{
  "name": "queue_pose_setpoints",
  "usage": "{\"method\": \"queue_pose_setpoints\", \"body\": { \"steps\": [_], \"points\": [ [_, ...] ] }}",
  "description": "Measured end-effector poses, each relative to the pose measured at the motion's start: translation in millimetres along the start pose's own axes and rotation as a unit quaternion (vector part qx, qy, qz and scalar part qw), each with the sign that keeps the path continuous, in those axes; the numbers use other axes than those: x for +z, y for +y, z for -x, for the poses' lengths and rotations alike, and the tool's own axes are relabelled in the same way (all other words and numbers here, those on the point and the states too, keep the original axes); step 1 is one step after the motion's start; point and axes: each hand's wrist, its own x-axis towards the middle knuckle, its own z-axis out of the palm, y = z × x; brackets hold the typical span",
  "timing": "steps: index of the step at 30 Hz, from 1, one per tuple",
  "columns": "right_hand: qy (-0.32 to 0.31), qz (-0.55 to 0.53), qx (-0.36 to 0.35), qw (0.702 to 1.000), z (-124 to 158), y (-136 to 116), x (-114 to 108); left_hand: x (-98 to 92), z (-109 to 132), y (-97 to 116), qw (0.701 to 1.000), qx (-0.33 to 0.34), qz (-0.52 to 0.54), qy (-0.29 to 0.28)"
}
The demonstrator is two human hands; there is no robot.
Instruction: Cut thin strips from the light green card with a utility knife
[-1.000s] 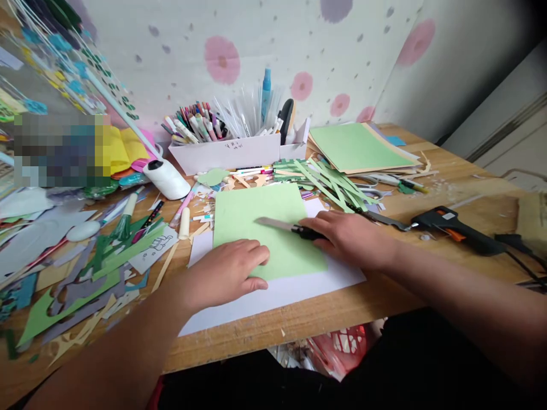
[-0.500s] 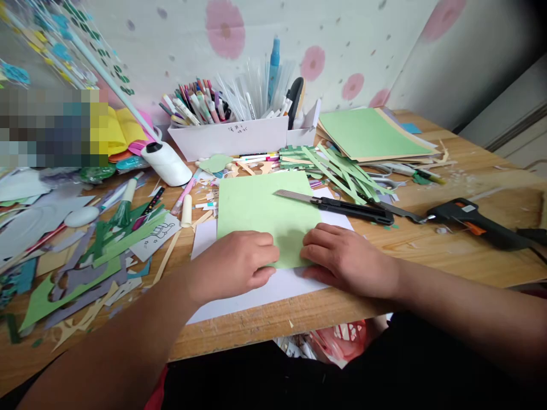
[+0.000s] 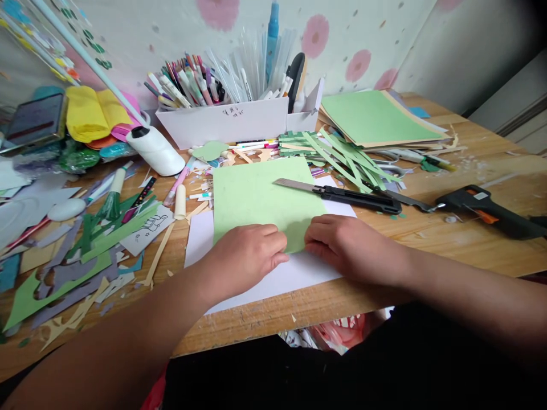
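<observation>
A light green sheet (image 3: 260,193) lies over a white sheet (image 3: 239,293) near the table's front edge. My left hand (image 3: 252,256) has its fingers curled at the near edge of the green sheet, left of the middle. On the right, my right hand (image 3: 342,245) grips the same near edge, its fingers bent together. A gap of green and white paper shows between the hands. Across the green sheet's right side rests a black utility knife (image 3: 363,199), its blade pointing left, touched by neither hand.
A glue gun (image 3: 487,210) lies at the right. Green strips (image 3: 342,159) and a stack of green paper (image 3: 380,119) are behind. Paper scraps (image 3: 77,279) cover the left side. A white pen box (image 3: 226,122) and a thread cone (image 3: 158,151) stand at the back.
The camera view has shifted, so the table items sit higher in the picture. Both hands remain at the near edge of the green sheet, their fingers slightly more closed.
</observation>
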Motion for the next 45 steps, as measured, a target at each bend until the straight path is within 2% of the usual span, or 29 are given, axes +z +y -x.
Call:
{"method": "queue_pose_setpoints", "body": {
  "steps": [7, 14, 21, 22, 24, 26, 28, 29, 31, 35, 40, 45],
  "points": [
    [-0.019, 0.035, 0.081, 0.996, -7.1, -3.8, -5.2, -1.3, -2.4, 4.5, 0.997, -0.069, 0.041, -0.022],
    [-0.022, 0.048, 0.104, 0.993, -9.1, -1.2, -5.8, -8.1, -9.3, 11.0, 0.99, -0.128, -0.01, -0.066],
    [-0.014, 0.097, 0.118, 0.988, -10.5, 8.7, -2.0, -11.7, -17.6, 9.5, 0.987, -0.12, -0.047, -0.1],
    [0.004, 0.101, 0.104, 0.989, -7.7, 11.2, -1.2, -12.1, -18.3, 9.3, 0.986, -0.122, -0.045, -0.104],
    [0.086, 0.111, 0.043, 0.989, 1.6, 14.5, 0.7, -12.3, -19.0, 9.1, 0.986, -0.12, -0.037, -0.106],
    [0.193, 0.134, -0.057, 0.97, 13.8, 13.2, 3.8, -12.0, -18.6, 9.0, 0.988, -0.115, -0.03, -0.1],
    [0.242, 0.171, -0.153, 0.943, 25.2, 7.0, 8.9, -11.2, -18.1, 9.2, 0.989, -0.113, -0.027, -0.093],
    [0.235, 0.189, -0.182, 0.936, 29.4, 2.7, 12.2, -10.8, -17.9, 9.3, 0.989, -0.114, -0.025, -0.09],
    [0.2, 0.212, -0.187, 0.938, 33.8, -6.0, 19.8, -10.0, -17.8, 9.4, 0.99, -0.113, -0.019, -0.083],
    [0.159, 0.203, -0.124, 0.958, 31.2, -14.1, 30.4, -9.2, -17.5, 8.7, 0.99, -0.111, -0.026, -0.087],
    [0.151, 0.172, -0.078, 0.97, 30.2, -8.0, 27.7, -9.4, -16.7, 7.5, 0.989, -0.111, -0.038, -0.088],
    [0.15, 0.168, -0.042, 0.973, 43.4, 3.6, 21.4, -11.9, -18.5, 7.5, 0.988, -0.116, -0.035, -0.094]
  ]
}}
